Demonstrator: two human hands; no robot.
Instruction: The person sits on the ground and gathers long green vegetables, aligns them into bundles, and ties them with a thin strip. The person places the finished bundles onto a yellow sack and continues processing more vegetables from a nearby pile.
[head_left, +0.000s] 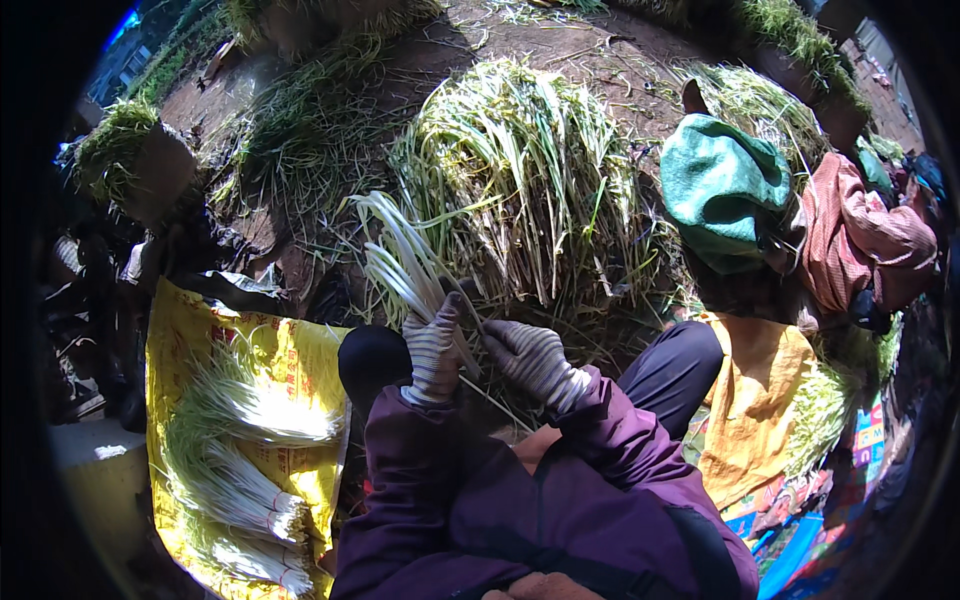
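Observation:
My left hand (435, 349), in a striped knit glove with dark fingertips, is closed around a small bunch of pale long-stemmed greens (405, 259), their white stalks fanning up and to the left. My right hand (525, 356), gloved alike, pinches a thin stalk just right of that bunch, its fingertips close to the left hand. Beyond both hands stands a large heap of long green and yellowing stalks (540, 180). On a yellow printed woven sheet (322, 375) at the left lie several bundles of white-stemmed greens (255, 487), some tied with thin red bands.
A green cloth sack (720, 184) and a co-worker's reddish checked garment (855, 232) are at the right. An orange sheet (757, 397) with loose greens (817, 412) lies beside my knee. Cut stalks (322, 127) litter the soil; a stool-like block topped with greens (154, 165) stands far left.

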